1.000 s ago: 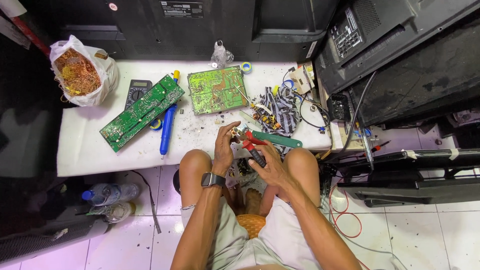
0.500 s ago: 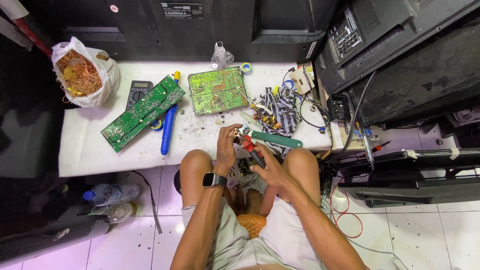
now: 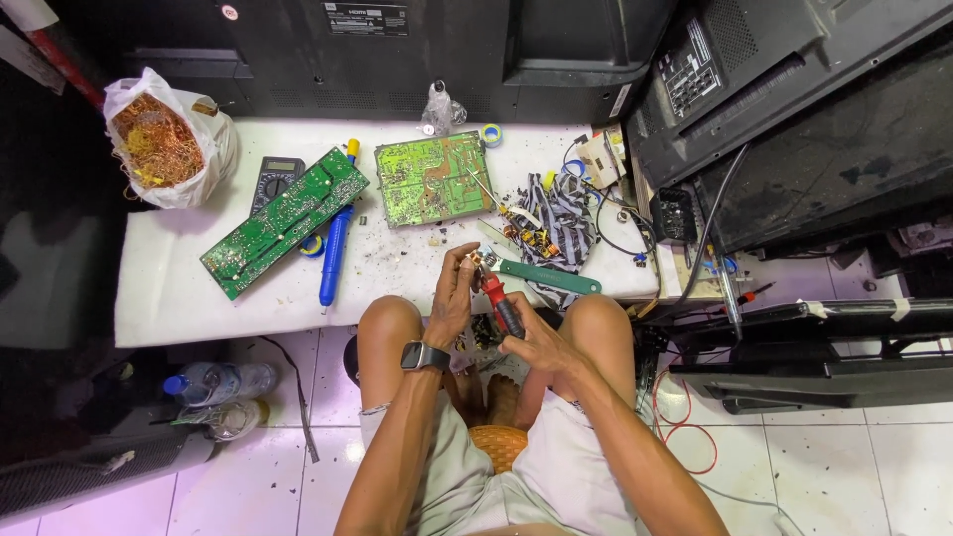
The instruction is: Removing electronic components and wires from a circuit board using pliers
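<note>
Both hands were held just off the front edge of the white tabletop (image 3: pixel 199 308), between the knees. A red-and-black-handled hand tool (image 3: pixel 499 303) was gripped in the right hand (image 3: pixel 536 342), its fingers wrapped tight around the black lower handle; the tip was pointed up toward the left hand (image 3: pixel 455 298). The left fingers were pinched together on a small metallic component (image 3: pixel 483 259), held at the tool's tip just over the front edge. A dark watch (image 3: pixel 424 355) was worn on the left wrist.

On the tabletop, a long green circuit board (image 3: pixel 283 220) was laid slanted at mid-left, with a blue cylindrical tool (image 3: pixel 335 250) just beside it and a dark multimeter (image 3: pixel 275 177) partly under it. A squarer green circuit board (image 3: pixel 432 179) was seen near the back edge, centre. A green-handled tool (image 3: pixel 548 277) lay near the front edge, right of the hands. A white bag of copper wire scraps (image 3: pixel 164 139) was set at the back left corner. A striped cloth with loose parts (image 3: pixel 558 220) was noted toward the right.
</note>
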